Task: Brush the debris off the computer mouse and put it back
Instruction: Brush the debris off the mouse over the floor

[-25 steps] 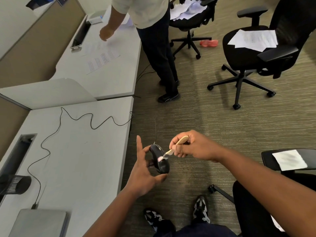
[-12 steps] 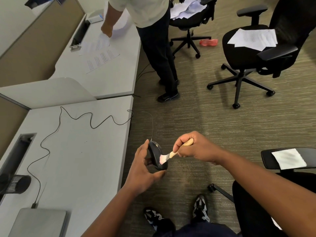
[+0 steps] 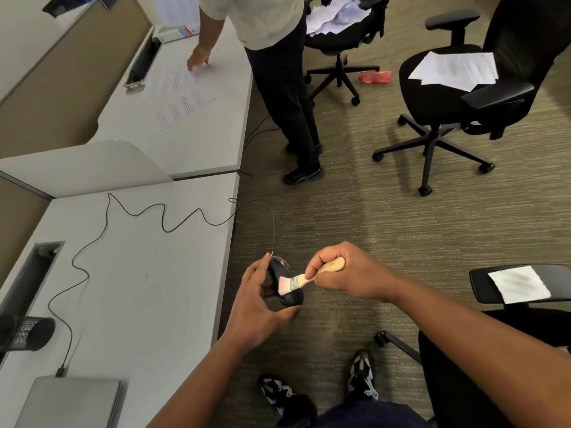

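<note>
The person holds the glossy black corded computer mouse (image 3: 283, 281) out over the grey-green carpet (image 3: 355, 211), just off the edge of the pale grey desk (image 3: 139, 288) and not resting on it. The left hand (image 3: 256, 307) cradles the mouse tilted on its side, its fingers (image 3: 262, 270) curled round the far side and the thumb tucked beneath the lower end. The right hand (image 3: 349, 274) grips the small wooden-handled paintbrush with pale bristles (image 3: 304, 279), fingers wrapped tight round the handle, and the bristles touch the mouse's upturned face, between the two hands. The thin black cable (image 3: 160, 216) runs up from the mouse's top end to the desk edge and wanders in loops across the desktop. Another person in a light shirt and dark trousers (image 3: 278, 72) stands by the neighbouring desk, a hand on papers.
</note>
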